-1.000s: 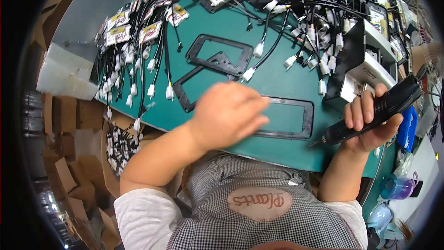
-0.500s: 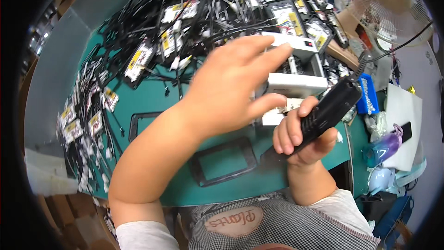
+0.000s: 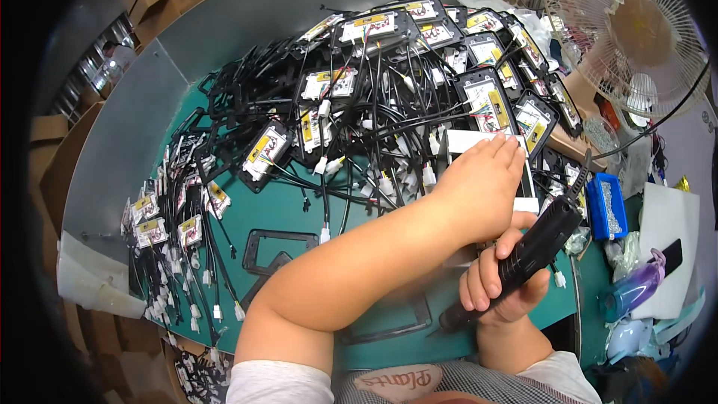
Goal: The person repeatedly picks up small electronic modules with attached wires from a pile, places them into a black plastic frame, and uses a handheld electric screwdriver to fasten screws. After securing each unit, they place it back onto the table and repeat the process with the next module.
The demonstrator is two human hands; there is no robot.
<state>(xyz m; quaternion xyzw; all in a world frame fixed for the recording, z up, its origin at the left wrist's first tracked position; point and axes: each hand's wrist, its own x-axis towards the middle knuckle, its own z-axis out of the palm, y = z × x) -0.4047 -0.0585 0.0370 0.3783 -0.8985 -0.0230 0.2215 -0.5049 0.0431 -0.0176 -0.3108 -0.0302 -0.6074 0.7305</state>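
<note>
My right hand (image 3: 502, 284) is wrapped around a black electric screwdriver (image 3: 542, 243), tilted with its tip down to the left and its cord end up to the right. My left hand (image 3: 482, 187) reaches across and lies over a white box-shaped device (image 3: 460, 141), hiding most of it. Its fingers are stretched out side by side; whatever is under the palm does not show. Below my left forearm, a black rectangular frame (image 3: 385, 335) lies on the green mat, partly covered. Another black frame (image 3: 280, 235) is to the left, beyond the forearm.
Wired black modules with labels (image 3: 329, 84) pile up at the back. Smaller wired boards (image 3: 151, 232) heap at the left. A fan (image 3: 636, 26) stands at the back right, near a blue tray (image 3: 607, 206) of small parts and a purple bottle (image 3: 636, 284). A grey wall (image 3: 142, 97) borders the table.
My left hand has moved right and down onto the white device, its fingers coming together. The screwdriver stays in my right hand. The whole view has shifted, showing more of the back.
</note>
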